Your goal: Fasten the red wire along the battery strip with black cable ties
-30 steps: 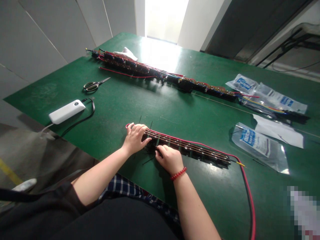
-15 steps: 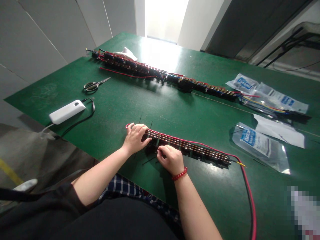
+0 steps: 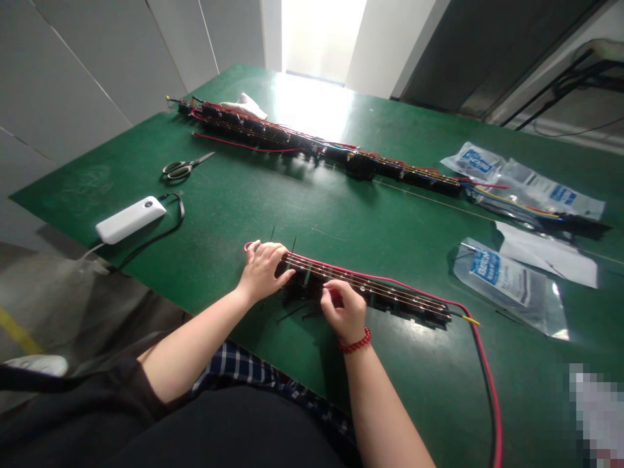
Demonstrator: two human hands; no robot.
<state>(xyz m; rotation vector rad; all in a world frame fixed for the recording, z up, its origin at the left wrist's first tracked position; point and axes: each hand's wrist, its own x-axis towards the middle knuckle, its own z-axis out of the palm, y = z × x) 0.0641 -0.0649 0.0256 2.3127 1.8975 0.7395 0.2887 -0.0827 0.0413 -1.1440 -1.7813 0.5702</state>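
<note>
a black strip (image 3: 397, 299) with shiny wires lies on the green table (image 3: 244, 195), just in front of the person. the left hand (image 3: 264, 266) holds its left end, fingers spread on top. the right hand (image 3: 346, 312) (it has red beads (image 3: 355, 342) at the wrist) is curled at the near side, thumb and finger close together; i cannot tell if they pinch anything. a red cable (image 3: 490, 377) runs along the strip's far side. scissors (image 3: 179, 170) lie farther away.

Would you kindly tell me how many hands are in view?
2: the left hand on the left end of the nearer wired strip, and the right hand, wearing a red bracelet, at the strip's near edge, contact unclear. No other hand shows.
</note>
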